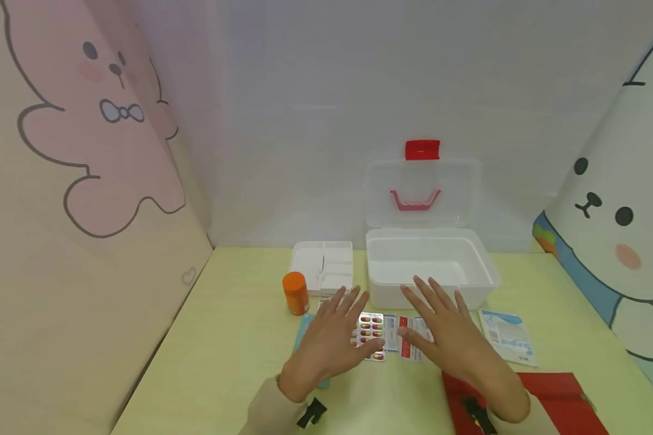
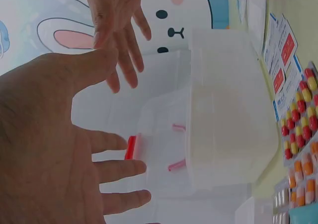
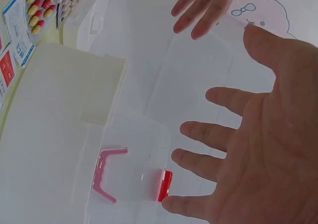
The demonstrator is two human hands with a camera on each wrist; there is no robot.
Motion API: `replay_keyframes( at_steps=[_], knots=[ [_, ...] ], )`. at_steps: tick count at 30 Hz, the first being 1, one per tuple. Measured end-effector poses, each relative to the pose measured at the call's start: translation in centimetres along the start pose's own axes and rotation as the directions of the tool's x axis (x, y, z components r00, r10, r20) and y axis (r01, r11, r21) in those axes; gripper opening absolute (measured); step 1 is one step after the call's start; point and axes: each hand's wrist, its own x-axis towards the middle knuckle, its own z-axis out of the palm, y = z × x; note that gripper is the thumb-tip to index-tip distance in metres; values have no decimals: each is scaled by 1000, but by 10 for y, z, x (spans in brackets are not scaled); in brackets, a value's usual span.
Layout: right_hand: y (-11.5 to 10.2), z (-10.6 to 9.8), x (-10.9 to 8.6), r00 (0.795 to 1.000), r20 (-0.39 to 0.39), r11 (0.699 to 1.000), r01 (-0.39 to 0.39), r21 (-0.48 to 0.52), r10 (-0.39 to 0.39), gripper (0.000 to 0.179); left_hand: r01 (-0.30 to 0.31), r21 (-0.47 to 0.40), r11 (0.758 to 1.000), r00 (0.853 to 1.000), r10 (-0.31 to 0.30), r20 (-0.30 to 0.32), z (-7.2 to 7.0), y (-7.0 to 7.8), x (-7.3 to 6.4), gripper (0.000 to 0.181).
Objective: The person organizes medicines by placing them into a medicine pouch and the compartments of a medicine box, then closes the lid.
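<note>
My left hand (image 1: 332, 332) hovers with spread fingers over blister packs of capsules and holds nothing. Red-and-yellow capsules fill one blister pack (image 1: 371, 326), partly covered by that hand; in the left wrist view an orange-and-white capsule pack (image 2: 303, 172) lies beside it. My right hand (image 1: 451, 329), fingers also spread and holding nothing, is in front of a white plastic box (image 1: 435, 298). The box's clear lid (image 1: 381, 193) stands raised, with a pink handle and red latch. Between the hands lie small red-and-white packets (image 1: 407, 348) and a blue-and-white packet (image 1: 390, 332).
A white divided tray (image 1: 305, 260) stands at the back, an orange bottle (image 1: 296, 294) by its front left corner. Under the left hand is a light blue item (image 1: 305, 329), partly hidden. At right lie a surgical packet (image 1: 508, 338) and a red pouch (image 1: 555, 399).
</note>
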Motion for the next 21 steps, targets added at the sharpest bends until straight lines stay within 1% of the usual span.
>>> replay_keyframes(
  at_steps=[2,5,7,9,12,13,14,16,18,21],
  knots=[
    [4,-3,-2,1000,7,1000,-1,13,1,75,11,-54,998,1000,-11,-9,1,2,2,86],
    [10,-8,-6,1000,16,1000,-11,21,11,76,31,-143,989,998,-37,-44,4,5,5,87],
    [15,-11,-8,1000,13,1000,-17,13,17,77,52,-230,972,996,-67,-61,7,7,5,87],
    [20,-14,-11,1000,4,1000,-18,0,18,78,65,-314,947,994,-90,-66,9,10,5,86],
    [29,-20,-17,1000,-12,1000,-15,-17,15,78,60,-395,917,994,-90,-58,15,17,4,85],
    [32,-22,-19,1000,-15,1000,-17,-22,17,78,51,-410,911,995,-81,-55,18,21,5,85],
    [35,-24,-22,1000,-20,999,-21,-28,21,78,47,-411,910,996,-73,-50,20,25,5,84],
    [42,-28,-28,999,-26,999,-37,-40,36,78,31,-394,919,998,-51,-40,26,34,6,82],
    [49,-32,-35,998,-33,997,-57,-57,55,79,29,-384,923,999,-42,-25,31,43,7,80],
    [57,-35,-42,995,-35,992,-94,-80,92,81,19,-346,938,1000,-25,-13,40,54,8,76]
  ],
)
